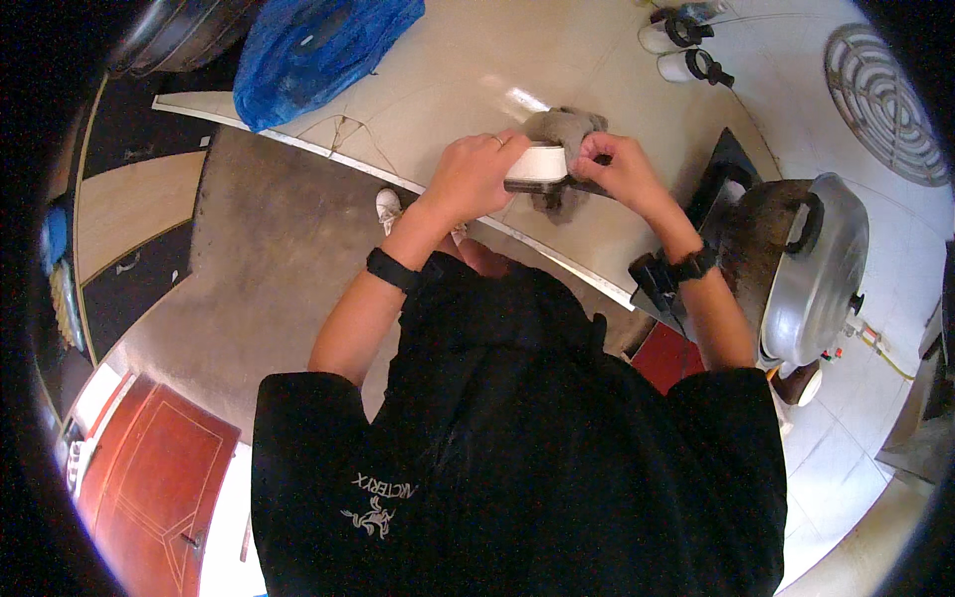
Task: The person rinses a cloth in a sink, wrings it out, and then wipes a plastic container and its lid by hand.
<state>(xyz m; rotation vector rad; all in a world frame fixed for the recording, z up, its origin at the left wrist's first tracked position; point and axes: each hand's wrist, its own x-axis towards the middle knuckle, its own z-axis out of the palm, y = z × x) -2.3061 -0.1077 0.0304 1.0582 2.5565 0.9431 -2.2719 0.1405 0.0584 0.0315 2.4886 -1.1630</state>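
My left hand [481, 173] is closed around a small cream-coloured object with a dark lower edge [539, 166], perhaps a box or container, held over the counter. To its right, my right hand [613, 168] has thumb and fingers pinched together at the edge of a grey-brown cloth [571, 127]. The cloth lies bunched behind and beside the cream object, and part of it or its shadow shows below. Both wrists wear black bands. What my left palm covers is hidden.
On the beige counter [448, 89] lie a blue plastic bag [313, 60] and a thin string [347, 134]. Jars with black handles [683, 66] stand at the back right. A large lidded metal pot [817, 269] is close to my right forearm. The counter's front edge runs diagonally below my hands.
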